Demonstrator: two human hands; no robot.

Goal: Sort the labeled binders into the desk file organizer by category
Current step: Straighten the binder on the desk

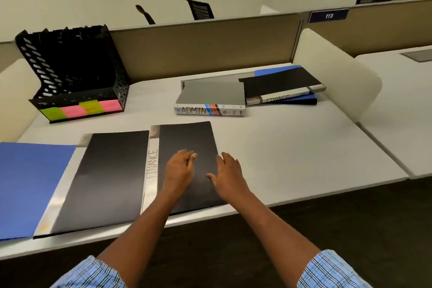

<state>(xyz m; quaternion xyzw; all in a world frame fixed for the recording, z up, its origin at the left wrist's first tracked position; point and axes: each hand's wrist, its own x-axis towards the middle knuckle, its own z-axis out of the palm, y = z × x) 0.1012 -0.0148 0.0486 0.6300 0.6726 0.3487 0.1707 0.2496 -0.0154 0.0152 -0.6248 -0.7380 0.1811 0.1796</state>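
Note:
A black binder with FINANCE on its grey spine (pixel 187 142) lies flat near the desk's front edge. My left hand (pixel 178 170) rests palm down on its cover, fingers loosely together. My right hand (pixel 228 172) lies over its right edge, fingers spread. Neither hand grips it. To its left lie another black binder (pixel 105 177) and a blue folder (pixel 30 184). Farther back sit a grey ADMIN binder (pixel 210 98) and a second black FINANCE binder (pixel 280 86) stacked on a blue one (pixel 306 100). The black mesh file organizer (pixel 70 70), with green and pink sticky labels along its front, stands at the back left.
A tan partition wall (pixel 198 47) runs behind the desk. A rounded cream divider (pixel 334 72) closes off the right side, with a neighbouring desk (pixel 397 105) beyond it. The desk's front edge (pixel 210 217) is just below my forearms.

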